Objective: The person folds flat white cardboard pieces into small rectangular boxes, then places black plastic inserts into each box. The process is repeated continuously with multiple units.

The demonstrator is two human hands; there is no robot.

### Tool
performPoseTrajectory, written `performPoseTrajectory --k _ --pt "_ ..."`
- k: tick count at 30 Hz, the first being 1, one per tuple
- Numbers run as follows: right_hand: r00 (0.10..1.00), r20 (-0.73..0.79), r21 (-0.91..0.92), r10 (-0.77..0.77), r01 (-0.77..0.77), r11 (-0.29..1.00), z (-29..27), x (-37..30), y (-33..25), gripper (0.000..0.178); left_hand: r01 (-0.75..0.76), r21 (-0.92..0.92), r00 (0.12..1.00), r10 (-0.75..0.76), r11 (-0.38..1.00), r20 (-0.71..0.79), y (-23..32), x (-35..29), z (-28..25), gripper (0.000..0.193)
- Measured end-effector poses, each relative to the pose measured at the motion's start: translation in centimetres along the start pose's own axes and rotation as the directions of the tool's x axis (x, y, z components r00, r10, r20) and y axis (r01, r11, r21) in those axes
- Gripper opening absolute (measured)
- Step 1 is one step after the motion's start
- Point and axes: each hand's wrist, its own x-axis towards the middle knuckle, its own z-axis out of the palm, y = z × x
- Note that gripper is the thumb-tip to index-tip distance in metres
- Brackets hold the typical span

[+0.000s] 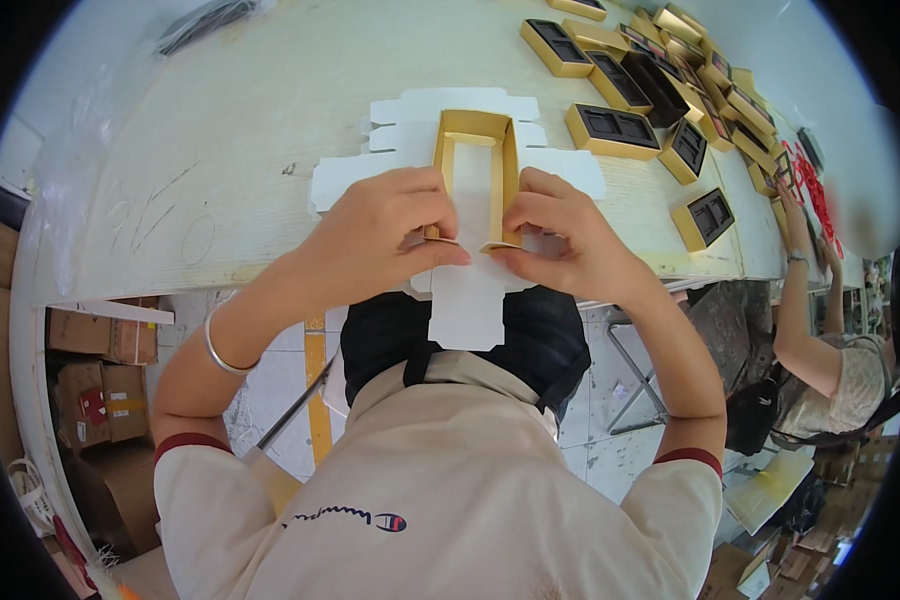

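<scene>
In front of me at the table's near edge lies a partly folded carton (478,124), with gold walls standing along its far end and both sides. White flaps spread flat around it, and a white tongue (467,312) hangs past the edge over my lap. My left hand (395,225) pinches the small end flap at the near left corner between thumb and fingers. Closed on the matching flap at the near right corner is my right hand (568,238). Between the two hands the near end of the carton has no raised wall.
Several gold boxes with black inserts (615,128) stand to the right, heaped toward the far right. A co-worker's arm (798,290) reaches onto the table there, near red strips (815,195). Clear plastic film (75,190) hangs at the left; cardboard boxes (100,400) sit below.
</scene>
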Motion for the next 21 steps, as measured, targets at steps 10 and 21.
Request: performPoseTrajectory --k 10,21 --pt "0.952 0.051 0.076 0.300 -0.304 0.950 -0.2 0.3 -3.7 0.036 0.131 -0.026 0.991 -0.130 0.991 0.005 0.6 0.4 1.6 0.015" --pt "0.956 -0.217 -0.307 -0.195 0.123 0.944 2.5 -2.7 -2.6 0.039 0.215 -0.236 0.975 -0.194 0.948 0.106 0.0 1.0 1.0 0.019"
